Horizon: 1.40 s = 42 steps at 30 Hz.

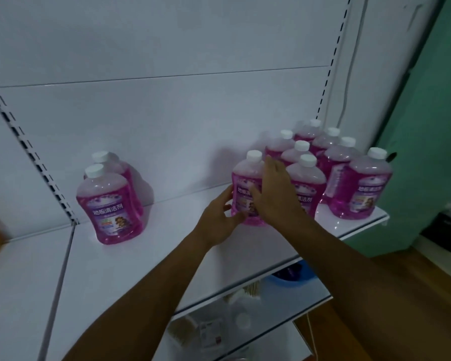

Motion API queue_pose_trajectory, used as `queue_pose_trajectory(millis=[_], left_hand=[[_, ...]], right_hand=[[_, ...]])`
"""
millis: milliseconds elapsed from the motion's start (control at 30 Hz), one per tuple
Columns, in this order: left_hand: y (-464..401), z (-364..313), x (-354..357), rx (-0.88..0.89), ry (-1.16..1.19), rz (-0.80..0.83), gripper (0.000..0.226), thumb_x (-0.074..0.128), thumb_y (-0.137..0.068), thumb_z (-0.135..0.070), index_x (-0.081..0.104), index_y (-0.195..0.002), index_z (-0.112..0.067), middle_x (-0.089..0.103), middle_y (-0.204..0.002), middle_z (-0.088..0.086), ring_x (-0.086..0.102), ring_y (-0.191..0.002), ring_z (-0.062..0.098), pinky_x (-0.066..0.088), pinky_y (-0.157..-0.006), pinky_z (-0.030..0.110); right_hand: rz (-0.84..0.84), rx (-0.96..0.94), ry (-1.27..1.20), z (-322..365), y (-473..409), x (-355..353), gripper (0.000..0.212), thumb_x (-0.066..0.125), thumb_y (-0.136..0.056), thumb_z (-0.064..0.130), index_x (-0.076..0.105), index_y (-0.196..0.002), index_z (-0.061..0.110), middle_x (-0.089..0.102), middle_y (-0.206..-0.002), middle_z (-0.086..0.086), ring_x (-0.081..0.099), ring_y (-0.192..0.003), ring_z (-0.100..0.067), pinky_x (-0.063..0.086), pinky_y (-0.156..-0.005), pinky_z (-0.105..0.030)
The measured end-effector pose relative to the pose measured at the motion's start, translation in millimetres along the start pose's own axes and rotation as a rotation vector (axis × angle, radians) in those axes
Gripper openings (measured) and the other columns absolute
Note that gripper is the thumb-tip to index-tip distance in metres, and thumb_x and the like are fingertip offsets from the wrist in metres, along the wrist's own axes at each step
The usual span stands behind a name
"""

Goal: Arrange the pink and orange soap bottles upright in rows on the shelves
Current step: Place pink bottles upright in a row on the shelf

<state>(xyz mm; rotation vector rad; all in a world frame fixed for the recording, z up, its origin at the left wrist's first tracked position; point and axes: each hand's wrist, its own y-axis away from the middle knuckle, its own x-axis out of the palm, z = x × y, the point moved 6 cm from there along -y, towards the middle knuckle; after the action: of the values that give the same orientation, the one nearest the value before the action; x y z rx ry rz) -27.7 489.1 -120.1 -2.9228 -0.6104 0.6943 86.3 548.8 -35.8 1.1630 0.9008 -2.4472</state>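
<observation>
We observe a white shelf (146,259) carrying pink soap bottles, all upright with white caps. Both hands work on one pink bottle (246,190) standing near the middle of the shelf, just left of the main group. The left hand (220,217) grips the bottle's lower left side, its fingers (236,217) curled against the label and base. The right hand (275,192) lies across the bottle's front and right side, fingers extended and close together, pressed flat on the label; we cannot tell whether the thumb wraps behind it.

Immediately to the right, a cluster of bottles (323,157) stands in rows running from the shelf's front edge back to the rear panel, filling the right end of the shelf. The bottle at the front right corner (362,187) sits just beside the shelf's edge.

Toward the left end of the shelf, well apart from the cluster, we note a pair of bottles (110,207), one directly behind the other, close to the slotted upright.

Below the front edge, a lower shelf (284,319) holds a blue basin (292,278) and small items too dim to identify.
</observation>
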Motion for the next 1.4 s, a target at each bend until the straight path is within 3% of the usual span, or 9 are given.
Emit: queue_pose_trajectory(millis=[267,433,600,700,833,1033,1200,1333,1400], left_hand=[[25.0,-1.7,-12.1,-0.016,-0.057,-0.071,0.066,0.065,-0.09,-0.029,0.032,-0.147,-0.035,0.049,-0.133,-0.022,0.054,-0.111,0.005,0.043,-0.086,0.009],[49.1,4.6,-39.2,-0.061,-0.082,-0.191,0.068,0.064,-0.091,-0.038,0.026,-0.147,-0.041,0.049,-0.139,-0.017,0.054,-0.117,0.008,0.046,-0.095,0.021],[61.3,7.0,-75.9,-0.05,-0.055,-0.289,0.067,0.065,-0.091,-0.024,0.02,-0.134,-0.049,0.05,-0.129,-0.016,0.054,-0.103,-0.015,0.041,-0.078,0.001],[59.7,16.4,-92.5,-0.03,0.026,-0.316,0.072,0.067,-0.089,-0.013,0.024,-0.145,-0.027,0.053,-0.132,-0.003,0.053,-0.111,-0.01,0.044,-0.084,0.008],[58.1,36.9,-116.5,-0.165,0.01,-0.443,0.091,0.071,-0.085,-0.022,0.011,-0.153,-0.028,0.034,-0.152,-0.003,0.037,-0.136,0.01,0.036,-0.109,0.031],[47.2,34.4,-124.2,-0.043,0.095,-0.5,0.044,0.054,-0.098,-0.019,0.038,-0.137,-0.027,0.054,-0.128,-0.004,0.059,-0.109,-0.001,0.052,-0.087,0.022],[41.1,34.5,-121.9,-0.079,0.175,-0.514,0.059,0.063,-0.092,-0.012,0.029,-0.126,-0.047,0.05,-0.119,-0.018,0.052,-0.103,-0.019,0.046,-0.078,0.005],[46.9,32.8,-114.4,-0.192,0.148,-0.503,0.071,0.067,-0.087,-0.025,0.025,-0.144,-0.031,0.044,-0.14,-0.007,0.044,-0.128,0.004,0.04,-0.107,0.029],[51.7,26.5,-108.1,-0.195,-0.004,-0.482,0.077,0.067,-0.088,-0.024,0.02,-0.148,-0.028,0.041,-0.14,-0.009,0.038,-0.129,0.008,0.033,-0.107,0.024]], right_hand=[[0.025,-0.114,0.038,15.1,-15.1,4.4,0.058,0.073,-0.083,0.031,0.046,-0.13,0.008,0.051,-0.124,-0.012,0.05,-0.116,-0.029,0.042,-0.094,-0.034],[0.156,-0.212,-0.11,45.8,-26.6,29.3,0.06,0.077,-0.079,0.033,0.049,-0.127,0.011,0.055,-0.117,-0.009,0.054,-0.098,-0.02,0.04,-0.079,-0.027],[0.195,-0.314,-0.244,91.4,-39.9,59.3,0.061,0.079,-0.077,0.027,0.051,-0.129,0.01,0.058,-0.12,-0.008,0.048,-0.095,-0.013,0.041,-0.082,-0.024],[0.199,-0.351,-0.295,114.5,-49.1,78.2,0.058,0.08,-0.076,0.026,0.053,-0.126,0.012,0.059,-0.118,-0.008,0.053,-0.097,-0.017,0.044,-0.083,-0.026],[0.216,-0.375,-0.325,133.2,-61.6,98.5,0.053,0.079,-0.076,0.022,0.055,-0.122,0.011,0.06,-0.115,-0.007,0.05,-0.093,-0.014,0.041,-0.083,-0.024],[0.2,-0.352,-0.415,141.8,-70.1,114.7,0.048,0.08,-0.075,0.017,0.058,-0.116,0.009,0.062,-0.11,-0.007,0.057,-0.096,-0.019,0.046,-0.085,-0.028],[0.21,-0.363,-0.38,143.7,-76.0,121.3,0.047,0.078,-0.076,0.021,0.056,-0.115,0.009,0.053,-0.111,-0.007,0.049,-0.096,-0.016,0.036,-0.081,-0.019],[0.185,-0.378,-0.283,139.1,-75.3,119.7,0.052,0.075,-0.079,0.034,0.054,-0.122,0.014,0.046,-0.113,-0.01,0.048,-0.109,-0.025,0.047,-0.086,-0.035],[0.19,-0.388,-0.188,138.0,-72.9,117.3,0.056,0.072,-0.082,0.039,0.05,-0.13,0.019,0.046,-0.115,-0.009,0.048,-0.112,-0.026,0.047,-0.085,-0.038]])
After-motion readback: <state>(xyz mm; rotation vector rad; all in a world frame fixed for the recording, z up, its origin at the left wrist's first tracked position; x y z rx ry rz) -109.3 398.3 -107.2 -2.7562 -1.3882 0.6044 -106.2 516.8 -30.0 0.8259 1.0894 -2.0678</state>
